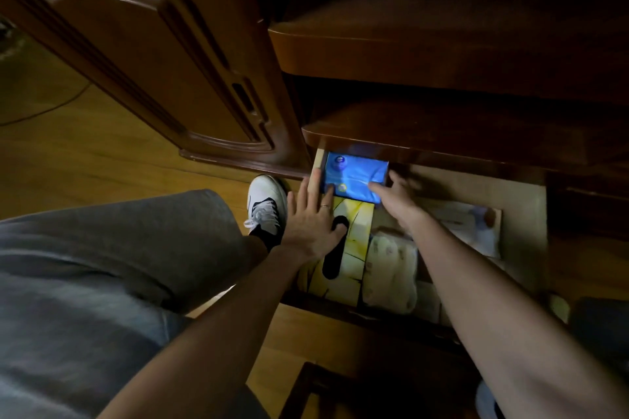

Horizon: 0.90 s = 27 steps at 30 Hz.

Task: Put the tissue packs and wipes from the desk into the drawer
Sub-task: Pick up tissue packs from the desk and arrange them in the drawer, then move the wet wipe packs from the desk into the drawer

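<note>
Pressing blue pack (355, 177) | both hands | drawer (524, 214) rear-left corner

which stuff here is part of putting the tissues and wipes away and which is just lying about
Part of the job:
- blue pack
- open drawer
- left hand
- right hand
- yellow tissue box
- pale soft pack

Just lying about:
- papers
- white shoe
- cabinet door

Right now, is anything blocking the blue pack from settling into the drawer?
Nothing visible does. The blue pack is already inside the open drawer at its back left, beyond the yellow box, with the left hand and right hand on its edges. Whether it rests partly on the box cannot be told.
</note>
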### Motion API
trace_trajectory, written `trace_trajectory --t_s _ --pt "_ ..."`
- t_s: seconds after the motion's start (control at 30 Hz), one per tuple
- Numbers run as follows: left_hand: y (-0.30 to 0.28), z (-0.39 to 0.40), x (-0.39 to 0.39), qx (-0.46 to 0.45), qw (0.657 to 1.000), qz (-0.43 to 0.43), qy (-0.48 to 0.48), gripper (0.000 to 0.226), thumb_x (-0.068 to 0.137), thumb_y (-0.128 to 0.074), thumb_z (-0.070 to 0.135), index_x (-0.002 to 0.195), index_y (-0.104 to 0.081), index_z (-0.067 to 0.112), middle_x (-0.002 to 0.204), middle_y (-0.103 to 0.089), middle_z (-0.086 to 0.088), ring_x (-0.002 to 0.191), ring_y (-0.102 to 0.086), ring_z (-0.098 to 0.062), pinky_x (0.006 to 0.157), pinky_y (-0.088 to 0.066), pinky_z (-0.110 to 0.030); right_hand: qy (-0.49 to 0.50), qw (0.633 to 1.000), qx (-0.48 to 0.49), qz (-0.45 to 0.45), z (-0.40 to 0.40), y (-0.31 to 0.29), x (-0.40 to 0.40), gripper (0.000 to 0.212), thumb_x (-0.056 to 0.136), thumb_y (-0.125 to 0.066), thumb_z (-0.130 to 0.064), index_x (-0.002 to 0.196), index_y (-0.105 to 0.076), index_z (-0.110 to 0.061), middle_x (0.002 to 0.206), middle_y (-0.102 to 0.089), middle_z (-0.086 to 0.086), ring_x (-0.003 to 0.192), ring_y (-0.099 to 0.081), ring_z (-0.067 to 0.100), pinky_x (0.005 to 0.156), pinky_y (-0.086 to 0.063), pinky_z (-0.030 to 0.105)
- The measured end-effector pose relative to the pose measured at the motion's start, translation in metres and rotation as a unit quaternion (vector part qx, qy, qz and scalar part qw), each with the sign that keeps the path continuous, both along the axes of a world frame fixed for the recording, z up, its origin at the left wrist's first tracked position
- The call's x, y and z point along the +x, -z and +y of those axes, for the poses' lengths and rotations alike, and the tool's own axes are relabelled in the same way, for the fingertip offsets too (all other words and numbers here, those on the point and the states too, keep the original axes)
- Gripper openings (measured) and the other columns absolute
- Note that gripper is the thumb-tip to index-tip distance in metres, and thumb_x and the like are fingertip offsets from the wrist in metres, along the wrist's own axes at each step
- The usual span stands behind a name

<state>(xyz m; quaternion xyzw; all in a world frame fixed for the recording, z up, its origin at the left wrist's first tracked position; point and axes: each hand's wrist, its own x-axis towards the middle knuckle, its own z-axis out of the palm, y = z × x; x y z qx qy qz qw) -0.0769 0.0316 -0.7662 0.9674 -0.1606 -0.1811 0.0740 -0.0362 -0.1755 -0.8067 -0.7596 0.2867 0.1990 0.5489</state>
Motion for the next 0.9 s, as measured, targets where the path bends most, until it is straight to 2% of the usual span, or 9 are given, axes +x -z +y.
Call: trace_trajectory --t_s 0.1,0.23,0.37,0.47,0.53,0.6,0.7,0.77,0.9 --pt "0.000 0.000 0.000 0.006 1.000 -0.006 0.013 0.088 0.085 -0.035 0.062 0.159 -0.010 0.023 0.159 0.037 -0.004 0.150 0.022 -0.031 0.120 0.000 -0.059 -0.032 0.999 -0.006 0.029 -0.010 0.001 0.008 0.080 0.091 -0.071 -0.036 0.157 -0.029 -0.016 0.159 -0.035 0.008 0.140 -0.041 0.027 0.102 -0.039 0.032" --pt "0.000 -0.001 0.000 0.010 1.000 -0.011 0.020 0.085 0.085 -0.033 0.063 0.159 -0.015 0.025 0.159 0.036 -0.006 0.150 0.022 -0.033 0.119 -0.003 -0.062 -0.059 0.996 0.014 0.057 -0.018 0.003 0.009 0.085 0.092 -0.071 -0.036 0.160 -0.022 -0.019 0.161 -0.033 0.008 0.141 -0.041 0.030 0.113 -0.040 0.048" --pt "0.000 -0.001 0.000 0.020 1.000 0.005 0.015 0.084 0.084 -0.032 0.065 0.158 -0.016 0.026 0.158 0.038 -0.004 0.150 0.021 -0.034 0.119 -0.002 -0.062 -0.115 0.991 -0.027 0.056 -0.016 0.003 0.002 0.080 0.098 -0.059 -0.049 0.161 -0.020 -0.018 0.167 -0.023 0.007 0.150 -0.028 0.029 0.118 -0.027 0.040" --pt "-0.005 -0.003 0.003 0.048 0.998 0.038 0.016 0.087 0.084 -0.035 0.066 0.158 -0.010 0.028 0.155 0.043 -0.005 0.148 0.024 -0.036 0.119 0.000 -0.061 -0.113 0.991 -0.032 0.064 -0.017 -0.008 -0.008 0.085 0.095 -0.056 -0.060 0.161 -0.021 -0.018 0.168 -0.019 0.006 0.152 -0.023 0.029 0.118 -0.024 0.043" --pt "-0.010 -0.002 0.006 0.070 0.995 0.066 0.018 0.088 0.087 -0.041 0.062 0.159 -0.003 0.028 0.153 0.045 -0.006 0.147 0.026 -0.037 0.120 0.002 -0.059 -0.090 0.995 -0.011 0.051 -0.018 -0.021 -0.019 0.084 0.096 -0.058 -0.056 0.160 -0.020 -0.018 0.166 -0.021 0.009 0.150 -0.027 0.031 0.117 -0.027 0.043" --pt "-0.018 0.000 0.007 0.074 0.994 0.076 0.022 0.089 0.090 -0.047 0.056 0.159 0.001 0.026 0.156 0.041 -0.006 0.149 0.023 -0.035 0.120 0.001 -0.057 -0.084 0.996 -0.013 0.019 -0.021 -0.038 -0.031 0.080 0.095 -0.063 -0.049 0.158 -0.027 -0.015 0.158 -0.037 0.013 0.142 -0.041 0.030 0.114 -0.035 0.038" --pt "-0.041 0.002 0.005 0.059 0.997 0.048 0.010 0.090 0.093 -0.049 0.054 0.159 0.003 0.022 0.165 0.020 -0.007 0.152 0.012 -0.031 0.121 -0.002 -0.054 -0.108 0.994 -0.025 -0.012 -0.033 -0.076 -0.046 0.064 0.095 -0.068 -0.035 0.149 -0.043 -0.011 0.139 -0.057 0.017 0.119 -0.059 0.026 0.101 -0.046 0.034" --pt "-0.071 -0.007 0.003 0.040 0.999 0.033 0.007 0.084 0.094 -0.050 0.052 0.159 -0.008 0.021 0.166 -0.004 -0.010 0.152 -0.005 -0.032 0.121 -0.012 -0.050 -0.125 0.991 -0.028 -0.035 -0.046 -0.112 -0.055 0.054 0.096 -0.067 -0.027 0.144 -0.050 -0.009 0.134 -0.061 0.017 0.111 -0.062 0.024 0.099 -0.047 0.036" --pt "-0.163 -0.039 -0.001 -0.054 0.997 -0.047 0.033 0.048 0.093 -0.051 0.038 0.140 -0.050 0.029 0.139 -0.054 -0.001 0.119 -0.057 -0.031 0.090 -0.048 -0.041 -0.126 0.979 -0.074 -0.143 -0.077 -0.210 -0.079 0.036 0.097 -0.066 -0.023 0.132 -0.062 -0.016 0.117 -0.071 0.005 0.094 -0.070 0.017 0.079 -0.055 0.030"
